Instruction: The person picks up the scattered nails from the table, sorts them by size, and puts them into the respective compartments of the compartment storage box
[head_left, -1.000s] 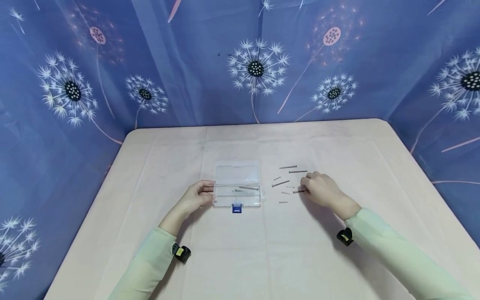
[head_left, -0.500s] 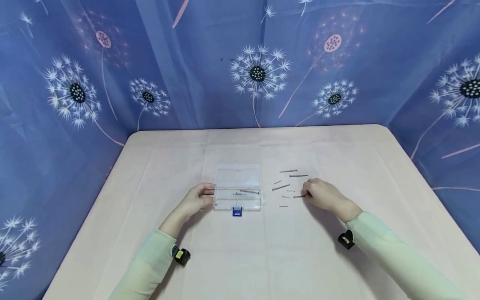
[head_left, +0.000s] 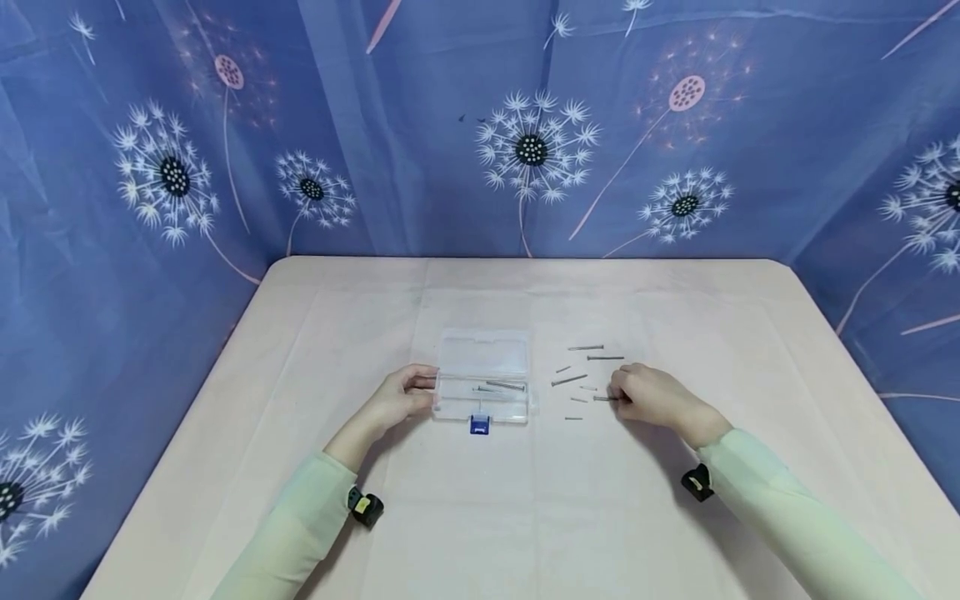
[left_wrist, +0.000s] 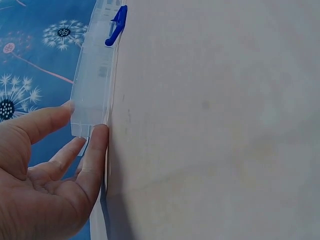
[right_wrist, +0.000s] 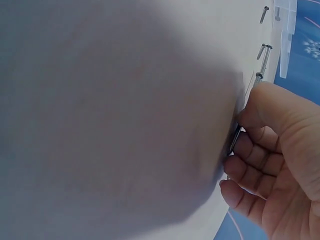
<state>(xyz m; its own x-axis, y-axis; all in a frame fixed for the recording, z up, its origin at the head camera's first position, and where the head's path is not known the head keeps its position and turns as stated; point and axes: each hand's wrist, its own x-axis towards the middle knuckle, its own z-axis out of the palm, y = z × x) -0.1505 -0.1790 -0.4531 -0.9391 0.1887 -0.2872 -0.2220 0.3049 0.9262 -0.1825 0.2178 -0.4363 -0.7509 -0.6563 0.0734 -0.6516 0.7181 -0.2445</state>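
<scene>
Around the open clear plastic box [head_left: 502,410] I view a pale cloth-covered table [head_left: 420,517], backed by a blue dandelion-print curtain [head_left: 420,200]. At the box's left end, my left hand [head_left: 393,398], fingers extended, touches it; right of the box, my right hand [head_left: 656,396] pinches a nail [head_left: 602,398] near loose nails [head_left: 569,381].

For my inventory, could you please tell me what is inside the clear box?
At least two nails lie inside the box; anything directly behind the blue latch is covered.
</scene>
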